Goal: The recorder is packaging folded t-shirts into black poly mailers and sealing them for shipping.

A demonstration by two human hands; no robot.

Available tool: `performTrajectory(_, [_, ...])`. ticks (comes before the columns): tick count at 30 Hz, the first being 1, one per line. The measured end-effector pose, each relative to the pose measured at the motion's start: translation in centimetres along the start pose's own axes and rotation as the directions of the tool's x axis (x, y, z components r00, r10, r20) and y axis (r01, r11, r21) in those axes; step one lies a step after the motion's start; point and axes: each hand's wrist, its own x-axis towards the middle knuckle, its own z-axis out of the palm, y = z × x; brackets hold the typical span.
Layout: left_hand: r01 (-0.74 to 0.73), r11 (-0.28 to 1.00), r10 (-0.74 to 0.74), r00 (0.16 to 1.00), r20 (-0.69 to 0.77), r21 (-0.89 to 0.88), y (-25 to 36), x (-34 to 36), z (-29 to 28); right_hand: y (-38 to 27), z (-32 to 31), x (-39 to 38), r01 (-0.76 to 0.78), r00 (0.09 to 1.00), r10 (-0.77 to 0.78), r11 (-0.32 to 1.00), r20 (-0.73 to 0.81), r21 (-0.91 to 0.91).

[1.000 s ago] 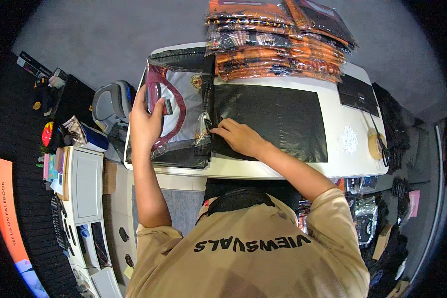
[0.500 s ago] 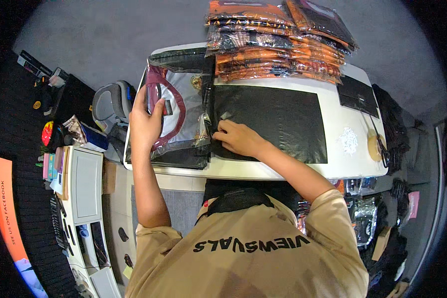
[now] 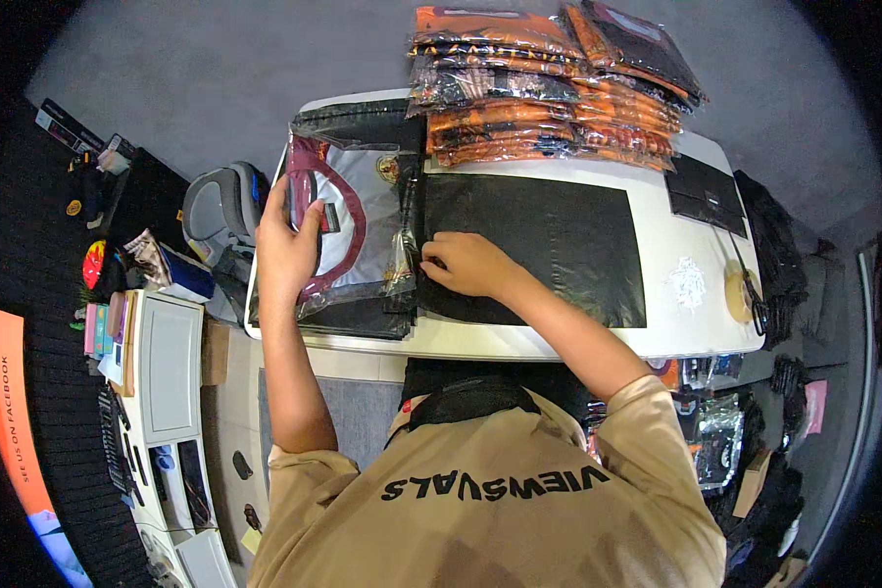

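The left hand grips the clear-bagged grey shirt at the table's left end, steadying it, while the right hand pinches the black bag's near edge beside it.

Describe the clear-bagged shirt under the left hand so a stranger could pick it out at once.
Start at the white table. On its left end, beside the flat black bag, lies the bagged shirt, with the left hand on it. Unlike the orange and black packs stacked at the far edge, it is grey with a maroon collar.
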Motion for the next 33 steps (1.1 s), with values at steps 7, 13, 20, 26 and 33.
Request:
performTrajectory(7, [-0.028,1.0,0.027,1.0,-0.005,-0.014,-0.6,0.2,0.0,-1.0,0.7,0.4,-0.311,0.949,0.314,0.939,0.002,0.146])
performTrajectory(13, [-0.033,0.999,0.033,0.999,-0.015,-0.024,-0.9,0.1,0.3,-1.5,0.9,0.6,-0.445,0.871,0.48,0.86,-0.099,0.251])
performTrajectory(20, [-0.026,0.988,0.013,0.996,-0.083,-0.153,-3.0,1.2,0.4,-2.9,1.1,-0.3,-0.371,0.837,0.51,0.795,-0.199,0.48])
performTrajectory(26, [-0.039,0.989,0.022,0.992,-0.125,-0.139,-3.0,1.4,1.5,-3.0,1.9,-0.8,-0.252,0.809,0.5,0.769,-0.308,0.588])
performTrajectory(33, [0.043,0.989,-0.051,0.997,-0.05,-0.143,-3.1,1.0,2.5,-2.7,2.2,-0.9,-0.229,0.806,0.487,0.782,-0.338,0.58])
